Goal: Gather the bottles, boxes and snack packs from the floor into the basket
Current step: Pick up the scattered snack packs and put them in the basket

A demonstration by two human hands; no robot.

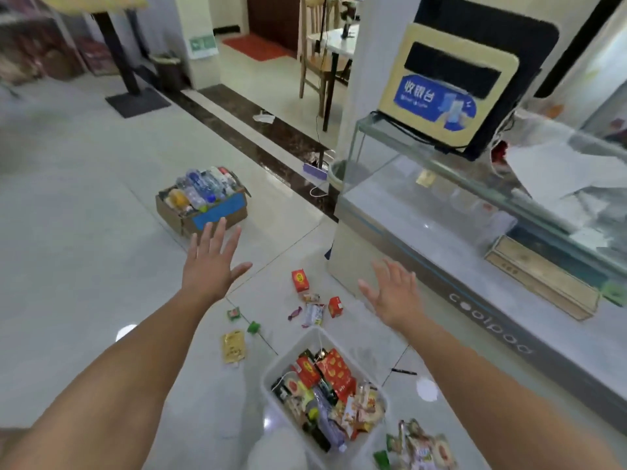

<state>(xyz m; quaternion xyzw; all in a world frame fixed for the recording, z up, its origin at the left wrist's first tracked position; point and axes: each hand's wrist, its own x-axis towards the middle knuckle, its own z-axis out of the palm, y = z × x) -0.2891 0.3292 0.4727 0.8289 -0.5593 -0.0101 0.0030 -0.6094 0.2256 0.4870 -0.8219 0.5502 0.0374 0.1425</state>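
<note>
My left hand (pixel 212 262) and right hand (pixel 393 293) hover spread and empty. I'd reach for the red boxes (pixel 300 280) and snack packs (pixel 314 315) on the floor just beyond the basket (pixel 269 374), taking the nearest first.

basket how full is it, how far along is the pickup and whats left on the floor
Partly done. The basket already holds red cartons, a bottle and snack packs. Nothing is in hand: the left hand and right hand are both open above the floor. Left to gather: two red boxes, a gold pack, small wrapped snacks, and a pile of packs beside the basket.
</note>
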